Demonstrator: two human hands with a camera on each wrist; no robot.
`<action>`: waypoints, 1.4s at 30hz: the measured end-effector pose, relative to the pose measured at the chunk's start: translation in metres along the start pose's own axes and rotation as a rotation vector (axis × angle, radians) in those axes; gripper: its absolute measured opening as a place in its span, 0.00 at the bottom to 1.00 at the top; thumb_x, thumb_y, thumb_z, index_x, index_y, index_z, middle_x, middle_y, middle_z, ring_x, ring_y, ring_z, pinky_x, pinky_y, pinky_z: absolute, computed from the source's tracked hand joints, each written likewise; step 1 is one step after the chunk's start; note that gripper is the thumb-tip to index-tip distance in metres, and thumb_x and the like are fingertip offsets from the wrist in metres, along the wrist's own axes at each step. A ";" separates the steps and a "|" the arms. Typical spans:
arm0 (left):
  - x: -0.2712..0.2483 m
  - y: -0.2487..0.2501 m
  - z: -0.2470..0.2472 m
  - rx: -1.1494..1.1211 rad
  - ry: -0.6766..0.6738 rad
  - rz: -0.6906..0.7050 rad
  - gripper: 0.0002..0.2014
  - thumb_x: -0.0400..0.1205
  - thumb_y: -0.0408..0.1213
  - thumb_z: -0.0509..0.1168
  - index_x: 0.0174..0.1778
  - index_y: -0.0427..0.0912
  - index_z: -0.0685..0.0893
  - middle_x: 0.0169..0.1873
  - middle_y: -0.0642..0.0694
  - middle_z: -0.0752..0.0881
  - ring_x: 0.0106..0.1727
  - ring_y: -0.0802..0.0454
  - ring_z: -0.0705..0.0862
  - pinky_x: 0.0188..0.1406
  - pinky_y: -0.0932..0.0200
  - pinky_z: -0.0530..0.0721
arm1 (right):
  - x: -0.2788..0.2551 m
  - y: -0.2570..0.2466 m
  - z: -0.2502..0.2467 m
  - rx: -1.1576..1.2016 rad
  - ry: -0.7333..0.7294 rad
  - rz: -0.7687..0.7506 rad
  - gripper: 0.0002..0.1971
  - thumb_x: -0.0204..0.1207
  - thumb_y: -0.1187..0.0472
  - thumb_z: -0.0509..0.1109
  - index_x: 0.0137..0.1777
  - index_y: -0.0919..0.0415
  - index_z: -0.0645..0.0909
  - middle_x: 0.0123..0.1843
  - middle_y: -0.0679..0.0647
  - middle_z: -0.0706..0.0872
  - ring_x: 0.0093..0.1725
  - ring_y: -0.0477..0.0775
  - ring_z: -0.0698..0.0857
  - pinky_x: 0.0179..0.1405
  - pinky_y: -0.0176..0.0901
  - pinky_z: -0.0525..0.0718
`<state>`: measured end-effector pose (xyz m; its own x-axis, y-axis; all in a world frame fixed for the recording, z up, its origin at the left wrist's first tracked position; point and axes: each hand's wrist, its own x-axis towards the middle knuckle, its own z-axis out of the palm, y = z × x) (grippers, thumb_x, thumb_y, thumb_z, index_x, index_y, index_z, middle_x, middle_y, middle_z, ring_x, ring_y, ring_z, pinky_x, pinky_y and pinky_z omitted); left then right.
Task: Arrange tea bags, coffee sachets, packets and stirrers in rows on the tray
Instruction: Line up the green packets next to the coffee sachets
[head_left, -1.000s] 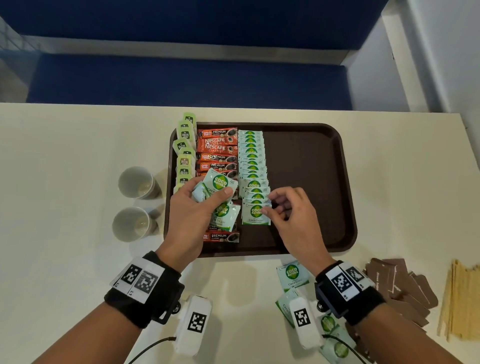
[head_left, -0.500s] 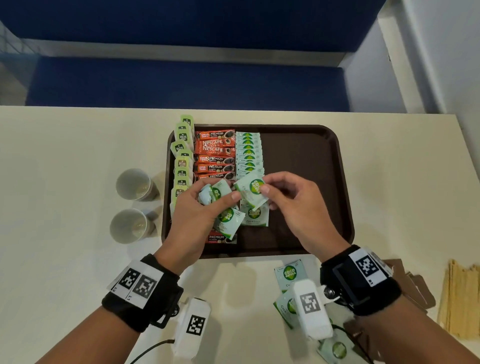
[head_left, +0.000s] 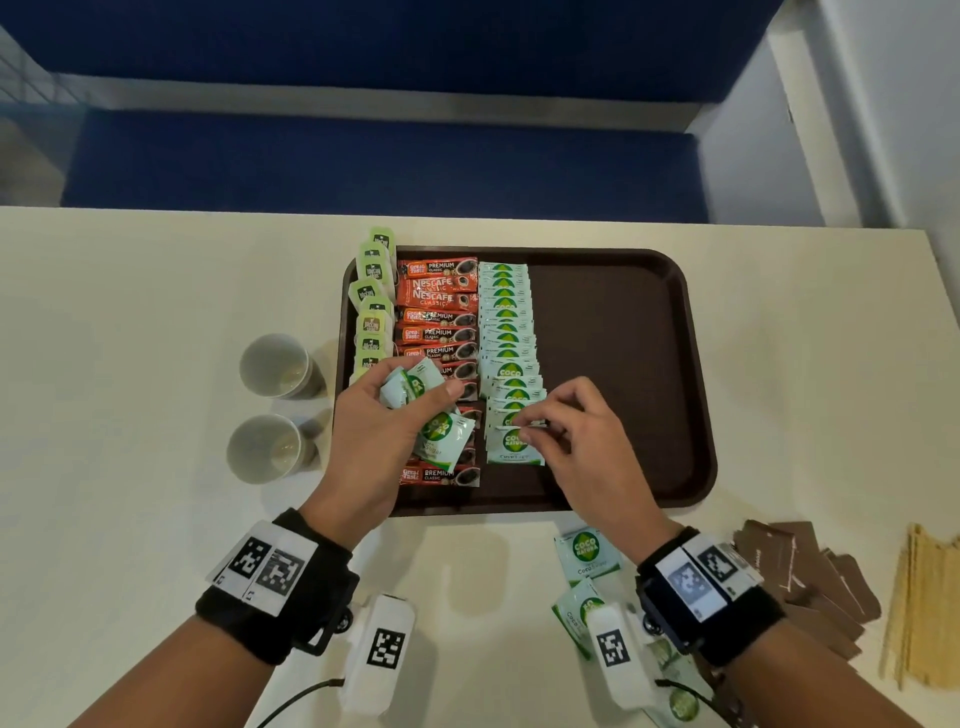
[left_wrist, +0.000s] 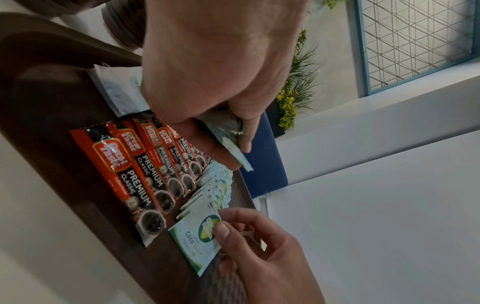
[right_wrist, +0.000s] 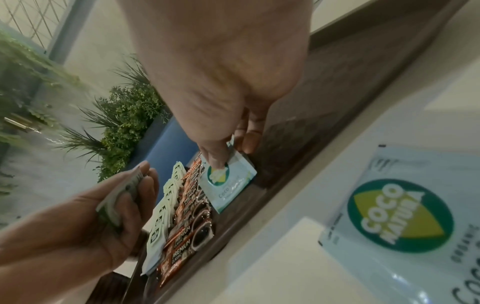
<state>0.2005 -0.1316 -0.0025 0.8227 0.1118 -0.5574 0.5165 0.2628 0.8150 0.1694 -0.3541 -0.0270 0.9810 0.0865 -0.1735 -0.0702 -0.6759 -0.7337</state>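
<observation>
A brown tray (head_left: 623, 312) holds three rows: green tea bags (head_left: 371, 312) along its left rim, red coffee sachets (head_left: 436, 332), and white-green sugar packets (head_left: 506, 332). My left hand (head_left: 421, 395) hovers over the coffee row and grips a bunch of sugar packets (head_left: 441, 436). My right hand (head_left: 535, 421) pinches the nearest sugar packet (head_left: 506, 452), which lies flat at the near end of its row. In the right wrist view the thumb (right_wrist: 215, 160) presses on that packet (right_wrist: 228, 185). The left wrist view shows the same packet (left_wrist: 194, 236) beside the coffee sachets (left_wrist: 135, 181).
Two paper cups (head_left: 275, 366) (head_left: 265, 449) stand left of the tray. Loose sugar packets (head_left: 587, 556) lie on the table under my right wrist. Brown packets (head_left: 810, 571) and wooden stirrers (head_left: 924, 608) lie at the near right. The tray's right half is bare.
My right hand took a sugar packet from the bunch in my left hand and brought it down onto the near end of the sugar row. The left hand stayed in place.
</observation>
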 end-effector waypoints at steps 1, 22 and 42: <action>0.000 0.000 0.000 0.002 0.002 -0.005 0.25 0.75 0.32 0.85 0.67 0.43 0.89 0.58 0.41 0.96 0.58 0.41 0.96 0.57 0.40 0.96 | 0.000 0.000 0.001 0.003 0.015 -0.003 0.05 0.85 0.61 0.78 0.58 0.54 0.93 0.56 0.45 0.74 0.55 0.42 0.83 0.54 0.32 0.84; -0.006 -0.003 0.003 0.050 -0.044 -0.008 0.17 0.79 0.34 0.83 0.62 0.46 0.90 0.54 0.44 0.97 0.55 0.44 0.97 0.53 0.43 0.95 | 0.001 -0.022 -0.007 0.193 0.161 0.033 0.07 0.84 0.52 0.79 0.57 0.51 0.88 0.55 0.48 0.81 0.48 0.52 0.85 0.46 0.41 0.87; -0.007 0.005 0.002 0.033 0.076 0.041 0.21 0.81 0.38 0.82 0.68 0.40 0.86 0.50 0.37 0.96 0.42 0.41 0.96 0.41 0.48 0.97 | -0.012 -0.009 -0.027 0.343 -0.136 0.272 0.03 0.84 0.62 0.78 0.51 0.53 0.90 0.43 0.53 0.93 0.47 0.57 0.92 0.46 0.48 0.95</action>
<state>0.1980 -0.1330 0.0053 0.8234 0.1941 -0.5332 0.4915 0.2254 0.8412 0.1627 -0.3693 -0.0004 0.8875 0.0501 -0.4581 -0.4005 -0.4081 -0.8204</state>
